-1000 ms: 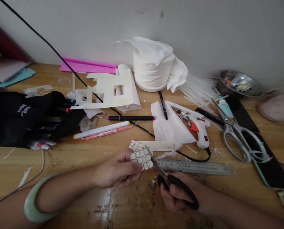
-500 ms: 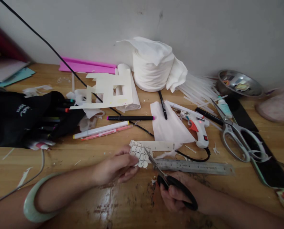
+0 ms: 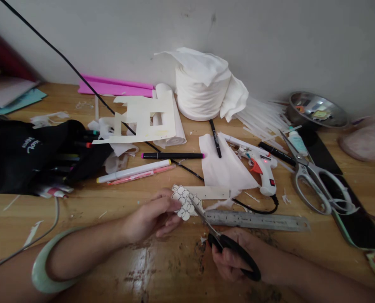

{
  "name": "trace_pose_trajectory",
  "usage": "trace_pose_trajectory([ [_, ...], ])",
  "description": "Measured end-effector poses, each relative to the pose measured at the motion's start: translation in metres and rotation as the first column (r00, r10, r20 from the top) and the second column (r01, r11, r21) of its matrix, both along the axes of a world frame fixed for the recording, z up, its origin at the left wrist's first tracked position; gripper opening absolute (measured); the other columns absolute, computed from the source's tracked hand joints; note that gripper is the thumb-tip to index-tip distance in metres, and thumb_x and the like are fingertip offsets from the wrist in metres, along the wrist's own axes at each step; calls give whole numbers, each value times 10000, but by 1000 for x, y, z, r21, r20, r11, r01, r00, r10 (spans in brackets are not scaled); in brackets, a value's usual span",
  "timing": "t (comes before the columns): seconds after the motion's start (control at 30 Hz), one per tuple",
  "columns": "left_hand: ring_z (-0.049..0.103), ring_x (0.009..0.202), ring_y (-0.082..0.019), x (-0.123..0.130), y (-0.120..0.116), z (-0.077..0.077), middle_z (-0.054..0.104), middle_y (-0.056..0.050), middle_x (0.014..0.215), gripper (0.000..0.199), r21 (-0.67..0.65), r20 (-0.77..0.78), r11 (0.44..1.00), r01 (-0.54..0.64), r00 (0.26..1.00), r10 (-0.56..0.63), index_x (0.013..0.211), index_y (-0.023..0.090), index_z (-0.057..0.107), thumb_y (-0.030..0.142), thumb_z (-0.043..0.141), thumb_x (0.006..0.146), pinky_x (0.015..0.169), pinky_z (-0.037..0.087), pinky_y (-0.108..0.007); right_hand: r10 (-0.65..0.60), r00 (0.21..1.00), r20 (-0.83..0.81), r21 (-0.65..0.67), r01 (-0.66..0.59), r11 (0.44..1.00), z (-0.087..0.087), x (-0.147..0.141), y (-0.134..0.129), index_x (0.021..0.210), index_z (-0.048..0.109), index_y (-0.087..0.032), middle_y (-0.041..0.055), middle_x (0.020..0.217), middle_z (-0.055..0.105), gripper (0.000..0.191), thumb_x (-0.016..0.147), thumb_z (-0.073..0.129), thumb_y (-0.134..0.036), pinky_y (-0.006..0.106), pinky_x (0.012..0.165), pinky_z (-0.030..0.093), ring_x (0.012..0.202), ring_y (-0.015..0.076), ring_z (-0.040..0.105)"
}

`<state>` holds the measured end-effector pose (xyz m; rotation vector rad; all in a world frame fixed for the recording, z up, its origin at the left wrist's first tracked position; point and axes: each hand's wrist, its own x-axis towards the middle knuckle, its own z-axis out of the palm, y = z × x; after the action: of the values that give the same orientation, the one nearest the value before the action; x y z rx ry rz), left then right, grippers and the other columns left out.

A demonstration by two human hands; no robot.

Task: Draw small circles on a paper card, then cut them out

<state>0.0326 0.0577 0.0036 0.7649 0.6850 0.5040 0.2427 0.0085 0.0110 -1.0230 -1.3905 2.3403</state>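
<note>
Between the thumb and fingers of my left hand (image 3: 157, 212) is a small piece of white paper (image 3: 185, 204) covered with drawn black circles, its lower edge scalloped. My right hand (image 3: 230, 254) grips black-handled scissors (image 3: 211, 227) by the loops. Their blades point up and left and meet the paper's right part; how far they are apart is hard to tell. Beneath and behind the paper lies a pale paper strip (image 3: 214, 192). A steel ruler (image 3: 257, 220) rests on the table just beyond my right hand.
A white glue gun (image 3: 265, 168) with its cord and large grey scissors (image 3: 313, 176) lie to the right. Markers (image 3: 171, 156), cut cream card (image 3: 146, 122) and a white tissue roll (image 3: 202, 92) are farther back. A black marker case (image 3: 26, 155) is at left.
The circled paper has turned slightly in my left hand, which has risen a little. The scissors stay at nearly the same spot against it.
</note>
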Motion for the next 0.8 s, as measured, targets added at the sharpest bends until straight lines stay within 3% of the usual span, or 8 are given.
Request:
trace_pose_trajectory([
  [0.4, 261, 297, -34, 1, -1, 0, 324, 71, 401, 329, 35, -24, 999, -7, 1000, 8, 487, 160, 402, 370, 528, 705, 338, 138, -204, -93, 993, -67, -128, 84, 988, -8, 0, -5, 574, 413, -167, -76, 427, 363, 544, 641, 564, -686, 208, 385, 202, 380, 44, 297],
  [0.53, 285, 326, -50, 2, -3, 1, 385, 49, 409, 398, 129, -141, 982, 136, 983, -118, 510, 154, 447, 463, 500, 756, 347, 170, -212, -122, 988, -93, -148, 108, 983, -12, 2, -7, 600, 431, -152, -60, 467, 403, 538, 664, 561, -670, 191, 364, 181, 388, 33, 292],
  [0.67, 358, 400, -74, 5, -3, 5, 416, 27, 435, 491, 287, -243, 899, 331, 933, -266, 513, 157, 447, 548, 427, 810, 406, 262, -208, -125, 987, -105, -188, 104, 977, -12, 2, -7, 610, 425, -152, -66, 483, 393, 533, 657, 580, -660, 177, 368, 189, 397, 25, 288],
  [0.73, 382, 434, -83, 6, -4, 6, 419, 24, 455, 511, 330, -246, 874, 357, 926, -285, 517, 160, 437, 572, 404, 818, 440, 297, -211, -130, 986, -104, -202, 107, 974, -11, 1, -6, 612, 428, -148, -64, 489, 398, 536, 643, 597, -656, 173, 371, 193, 401, 24, 296],
  [0.8, 370, 437, -80, 8, -4, 5, 421, 28, 472, 497, 317, -242, 899, 302, 942, -231, 543, 157, 444, 583, 431, 800, 432, 284, -208, -131, 987, -96, -205, 109, 973, -10, 1, -6, 610, 429, -146, -59, 487, 407, 538, 641, 599, -656, 172, 369, 192, 399, 22, 301],
])
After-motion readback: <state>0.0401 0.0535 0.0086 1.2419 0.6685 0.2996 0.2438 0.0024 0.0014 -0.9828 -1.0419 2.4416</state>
